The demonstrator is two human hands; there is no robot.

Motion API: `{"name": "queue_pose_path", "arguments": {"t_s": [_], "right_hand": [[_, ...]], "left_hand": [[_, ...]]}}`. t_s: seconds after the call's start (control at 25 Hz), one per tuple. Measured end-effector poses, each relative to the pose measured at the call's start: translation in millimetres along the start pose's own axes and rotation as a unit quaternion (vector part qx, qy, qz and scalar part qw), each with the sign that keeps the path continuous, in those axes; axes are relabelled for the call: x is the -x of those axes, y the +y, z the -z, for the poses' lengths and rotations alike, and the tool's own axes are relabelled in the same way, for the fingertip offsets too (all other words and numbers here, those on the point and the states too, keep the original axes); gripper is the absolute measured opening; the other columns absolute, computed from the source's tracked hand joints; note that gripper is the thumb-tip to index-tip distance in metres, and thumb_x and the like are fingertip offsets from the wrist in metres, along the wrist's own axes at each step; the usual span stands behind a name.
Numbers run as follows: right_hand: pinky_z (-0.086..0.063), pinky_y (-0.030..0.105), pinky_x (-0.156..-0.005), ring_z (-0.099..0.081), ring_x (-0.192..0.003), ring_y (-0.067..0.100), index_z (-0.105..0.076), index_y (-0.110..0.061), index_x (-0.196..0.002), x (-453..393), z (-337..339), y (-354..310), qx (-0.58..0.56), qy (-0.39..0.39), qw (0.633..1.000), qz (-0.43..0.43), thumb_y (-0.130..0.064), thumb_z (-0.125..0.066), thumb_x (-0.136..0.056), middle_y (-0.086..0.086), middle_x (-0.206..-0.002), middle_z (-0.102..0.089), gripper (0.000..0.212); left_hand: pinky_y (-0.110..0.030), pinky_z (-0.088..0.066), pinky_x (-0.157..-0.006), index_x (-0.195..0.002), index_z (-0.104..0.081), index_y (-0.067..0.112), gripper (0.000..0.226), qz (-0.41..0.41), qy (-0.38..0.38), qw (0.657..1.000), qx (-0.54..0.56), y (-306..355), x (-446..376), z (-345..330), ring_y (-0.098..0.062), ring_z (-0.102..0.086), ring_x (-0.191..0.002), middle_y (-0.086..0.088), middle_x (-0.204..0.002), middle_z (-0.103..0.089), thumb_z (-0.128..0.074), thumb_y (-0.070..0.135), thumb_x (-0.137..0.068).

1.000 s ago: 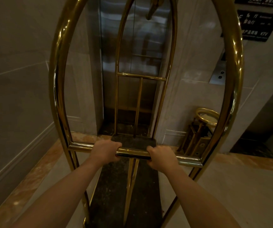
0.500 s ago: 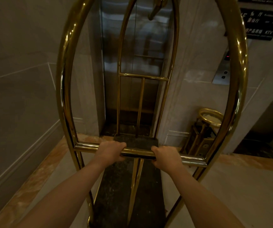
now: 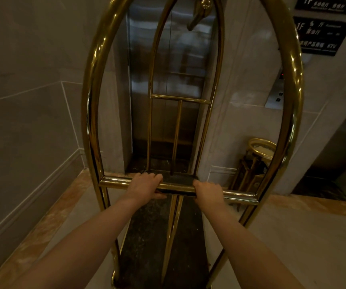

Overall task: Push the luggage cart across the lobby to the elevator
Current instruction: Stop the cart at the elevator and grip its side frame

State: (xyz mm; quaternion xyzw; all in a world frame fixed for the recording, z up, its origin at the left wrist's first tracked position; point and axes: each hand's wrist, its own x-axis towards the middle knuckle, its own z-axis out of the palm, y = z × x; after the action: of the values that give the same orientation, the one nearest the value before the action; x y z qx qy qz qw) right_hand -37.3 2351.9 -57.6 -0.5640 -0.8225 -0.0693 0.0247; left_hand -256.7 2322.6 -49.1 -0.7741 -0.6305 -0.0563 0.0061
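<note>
we record, left to right: a grey tiled wall (image 3: 26,122), then one polished brass arched luggage cart (image 3: 89,113) with a dark carpeted deck, directly ahead of us. our left hand (image 3: 145,185) and right hand (image 3: 208,192) are apart, each clamped over the single horizontal brass push bar (image 3: 178,187), equally near. the cart's long axis runs straight away from us toward one closed steel elevator door (image 3: 188,59), which its far end nearly meets. to the right stand one call-button panel (image 3: 275,98), one brass-rimmed ash bin (image 3: 259,151) and two dark wall signs (image 3: 322,35)
</note>
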Motion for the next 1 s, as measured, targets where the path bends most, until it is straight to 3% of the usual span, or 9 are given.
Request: {"name": "queue_pose_path", "arguments": {"t_s": [0.2,0.32,0.44,0.52,0.56,0.64,0.76,0.92,1.0], "right_hand": [[-0.037,0.041,-0.096,-0.058,-0.106,0.028,-0.054,-0.022,-0.116,-0.8,1.4,4.2,-0.026,-0.027,0.999,0.008,-0.022,-0.064,-0.088,0.005,-0.107,-0.065,0.030],[-0.036,0.043,-0.096,-0.058,-0.100,0.026,-0.051,-0.025,-0.103,-0.6,2.9,5.8,-0.067,-0.049,0.996,0.015,-0.025,-0.064,-0.085,-0.001,-0.092,-0.058,0.022],[-0.032,0.043,-0.097,-0.054,-0.091,0.019,-0.049,-0.029,-0.099,-2.9,2.4,8.3,-0.144,-0.052,0.988,0.005,-0.029,-0.067,-0.080,-0.007,-0.088,-0.055,0.026],[-0.030,0.040,-0.095,-0.049,-0.085,0.014,-0.050,-0.029,-0.098,-2.0,2.9,9.3,-0.179,-0.037,0.983,0.000,-0.028,-0.068,-0.079,-0.009,-0.085,-0.054,0.025],[-0.029,0.039,-0.095,-0.049,-0.084,0.013,-0.050,-0.030,-0.096,-0.6,3.4,9.6,-0.186,-0.029,0.982,0.001,-0.028,-0.067,-0.079,-0.010,-0.083,-0.053,0.024],[-0.029,0.039,-0.096,-0.048,-0.083,0.012,-0.051,-0.030,-0.093,3.1,5.3,11.0,-0.193,-0.022,0.981,0.003,-0.027,-0.066,-0.080,-0.011,-0.082,-0.052,0.021],[-0.032,0.041,-0.099,-0.049,-0.087,0.013,-0.052,-0.031,-0.094,7.8,3.7,11.7,-0.192,-0.008,0.981,0.010,-0.028,-0.065,-0.080,-0.010,-0.088,-0.054,0.020],[-0.037,0.039,-0.099,-0.051,-0.109,0.023,-0.050,-0.020,-0.121,16.3,-7.3,0.8,-0.066,0.029,0.997,0.009,-0.018,-0.062,-0.084,0.002,-0.116,-0.056,0.039],[-0.038,0.038,-0.100,-0.049,-0.113,0.025,-0.048,-0.017,-0.125,18.3,-5.4,-3.0,-0.067,0.019,0.998,0.004,-0.017,-0.061,-0.085,0.004,-0.120,-0.054,0.041]], "left_hand": [[-0.036,-0.039,-0.095,-0.120,-0.054,0.024,0.045,0.007,0.039,0.998,0.042,-5.2,10.2,5.5,-0.019,-0.055,-0.109,0.001,-0.115,-0.060,-0.042,0.058,-0.094],[-0.033,-0.038,-0.088,-0.114,-0.059,0.017,0.032,0.046,0.199,0.973,0.108,-20.2,20.7,27.4,-0.023,-0.056,-0.105,-0.004,-0.109,-0.060,-0.049,0.040,-0.095],[-0.036,-0.034,-0.083,-0.104,-0.056,0.004,0.021,0.190,0.430,0.871,0.143,-38.9,32.3,73.3,-0.036,-0.053,-0.096,-0.020,-0.105,-0.057,-0.055,0.022,-0.094],[-0.039,-0.035,-0.089,-0.112,-0.052,0.000,0.031,0.284,0.505,0.796,0.178,-54.0,36.0,100.1,-0.039,-0.050,-0.105,-0.025,-0.115,-0.054,-0.058,0.020,-0.089],[-0.041,-0.036,-0.094,-0.119,-0.049,0.000,0.040,0.312,0.509,0.778,0.198,-61.7,35.7,106.6,-0.038,-0.049,-0.112,-0.025,-0.122,-0.052,-0.060,0.021,-0.087],[-0.043,-0.042,-0.095,-0.133,-0.039,0.002,0.054,0.338,0.458,0.775,0.273,-74.9,32.2,109.7,-0.036,-0.051,-0.118,-0.023,-0.130,-0.051,-0.062,0.024,-0.090],[-0.044,-0.051,-0.082,-0.133,-0.035,0.007,0.042,0.322,0.369,0.782,0.385,-82.4,28.2,104.8,-0.035,-0.061,-0.103,-0.018,-0.113,-0.057,-0.054,0.020,-0.098],[-0.049,-0.051,-0.078,-0.130,-0.035,0.008,0.039,0.316,0.361,0.800,0.362,-87.0,32.4,104.5,-0.031,-0.058,-0.092,-0.017,-0.106,-0.055,-0.053,0.021,-0.098],[-0.046,-0.048,-0.074,-0.129,-0.035,0.007,0.039,0.315,0.353,0.806,0.355,-86.9,34.1,105.6,-0.029,-0.055,-0.089,-0.014,-0.104,-0.053,-0.054,0.021,-0.098]]}}
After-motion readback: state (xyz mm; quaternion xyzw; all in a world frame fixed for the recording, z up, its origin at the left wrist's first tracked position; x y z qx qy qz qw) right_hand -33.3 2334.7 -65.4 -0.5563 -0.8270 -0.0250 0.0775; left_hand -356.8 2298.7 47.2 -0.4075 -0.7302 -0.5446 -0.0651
